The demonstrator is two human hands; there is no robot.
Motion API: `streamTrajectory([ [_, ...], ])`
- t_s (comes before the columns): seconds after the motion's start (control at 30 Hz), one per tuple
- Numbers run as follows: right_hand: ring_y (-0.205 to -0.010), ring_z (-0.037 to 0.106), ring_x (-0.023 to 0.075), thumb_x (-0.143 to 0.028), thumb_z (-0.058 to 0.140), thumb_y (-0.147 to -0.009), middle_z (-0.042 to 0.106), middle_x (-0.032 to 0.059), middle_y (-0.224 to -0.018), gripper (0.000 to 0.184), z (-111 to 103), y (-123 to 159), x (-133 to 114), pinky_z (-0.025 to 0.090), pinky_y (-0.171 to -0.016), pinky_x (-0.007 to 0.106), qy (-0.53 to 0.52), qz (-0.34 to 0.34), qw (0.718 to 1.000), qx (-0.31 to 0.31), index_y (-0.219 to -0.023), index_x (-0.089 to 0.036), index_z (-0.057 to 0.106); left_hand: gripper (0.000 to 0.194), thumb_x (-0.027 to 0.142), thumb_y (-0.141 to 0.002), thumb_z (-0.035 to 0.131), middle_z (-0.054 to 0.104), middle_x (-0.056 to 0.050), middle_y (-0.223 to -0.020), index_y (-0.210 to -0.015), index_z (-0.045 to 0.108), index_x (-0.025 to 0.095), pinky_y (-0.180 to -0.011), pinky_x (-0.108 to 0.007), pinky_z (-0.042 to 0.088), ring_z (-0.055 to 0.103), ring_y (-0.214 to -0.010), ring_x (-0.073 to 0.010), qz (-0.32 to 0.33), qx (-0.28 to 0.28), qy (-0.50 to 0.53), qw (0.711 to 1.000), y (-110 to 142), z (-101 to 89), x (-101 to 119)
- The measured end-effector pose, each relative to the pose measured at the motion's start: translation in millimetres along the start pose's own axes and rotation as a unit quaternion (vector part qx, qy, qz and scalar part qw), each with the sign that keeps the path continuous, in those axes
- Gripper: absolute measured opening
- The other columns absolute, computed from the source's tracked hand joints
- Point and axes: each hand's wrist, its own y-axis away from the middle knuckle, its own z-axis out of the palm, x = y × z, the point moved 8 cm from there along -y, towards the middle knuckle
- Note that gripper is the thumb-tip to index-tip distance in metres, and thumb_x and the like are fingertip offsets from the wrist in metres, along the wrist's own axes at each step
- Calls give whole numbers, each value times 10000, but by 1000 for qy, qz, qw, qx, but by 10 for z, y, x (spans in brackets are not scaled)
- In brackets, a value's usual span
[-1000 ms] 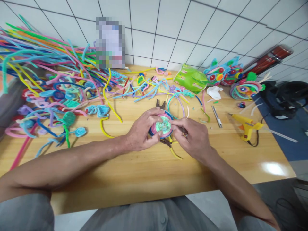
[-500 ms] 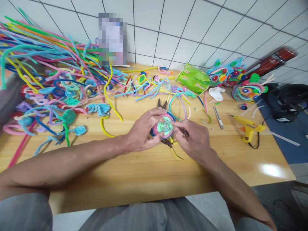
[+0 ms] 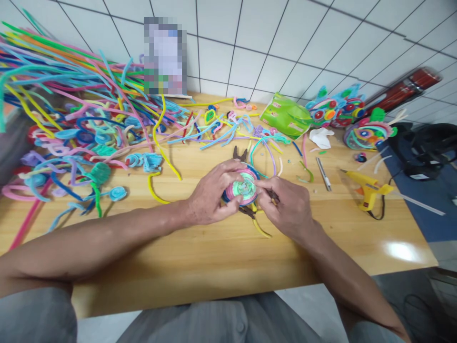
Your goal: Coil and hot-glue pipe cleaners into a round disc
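Note:
My left hand (image 3: pixel 211 195) and my right hand (image 3: pixel 287 207) both grip a round coil of wound pipe cleaners (image 3: pixel 243 188), green at its centre with pink and blue rings round it. It sits just above the wooden table (image 3: pixel 214 252), in the middle. My left fingers curl over its top and left edge. My right fingers pinch its right edge. A yellow pipe cleaner (image 3: pixel 261 230) trails out below the coil. Dark pliers (image 3: pixel 238 154) lie just behind my hands.
A big heap of coloured pipe cleaners (image 3: pixel 71 109) covers the table's left and back. A green packet (image 3: pixel 285 116), finished coiled pieces (image 3: pixel 339 112), a white tissue (image 3: pixel 320 138), a small metal tool (image 3: pixel 323 174) and a yellow glue gun (image 3: pixel 366 190) lie to the right.
My hands stay on the coil with only slight shifts of the fingers. The view has moved a little.

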Motion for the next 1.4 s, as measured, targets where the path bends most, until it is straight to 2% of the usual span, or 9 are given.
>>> streamTrajectory([
  [0.3,-679,736,148,-83,630,-965,790,-19,-816,271,-20,52,-8,557,-657,270,6,10,1000,10,-1130,-261,751,495,317,-982,731,683,-186,-1489,-1437,546,259,-1200,-590,568,663,-1441,-343,-8,-6,19,1000,11,10,-23],
  [0.53,-558,658,108,-73,657,-979,799,-23,-805,241,-133,50,26,509,-556,251,-30,46,998,21,-1114,-249,752,479,315,-995,700,674,-194,-1472,-1434,522,249,-1174,-600,588,654,-1430,-341,0,-8,0,1000,-4,4,-6],
  [0.77,-504,584,95,-116,642,-993,755,-50,-737,190,-17,78,138,468,-514,243,-67,67,995,11,-1078,-239,759,465,320,-1009,692,670,-195,-1474,-1439,529,248,-1178,-598,578,649,-1435,-344,-2,-9,5,1000,2,3,-3],
  [1.03,-506,574,82,-100,650,-984,734,-61,-720,189,46,128,211,467,-530,226,-113,92,989,15,-1074,-224,761,473,312,-1020,688,653,-209,-1490,-1460,541,222,-1213,-581,558,620,-1467,-347,2,-2,8,1000,29,5,-9],
  [1.4,-482,513,84,-185,662,-1018,678,-62,-665,133,130,205,291,429,-500,243,-123,106,987,14,-1069,-234,774,502,320,-1004,696,635,-186,-1484,-1471,530,244,-1170,-570,589,633,-1435,-349,-3,-19,-19,1000,32,-6,1],
])
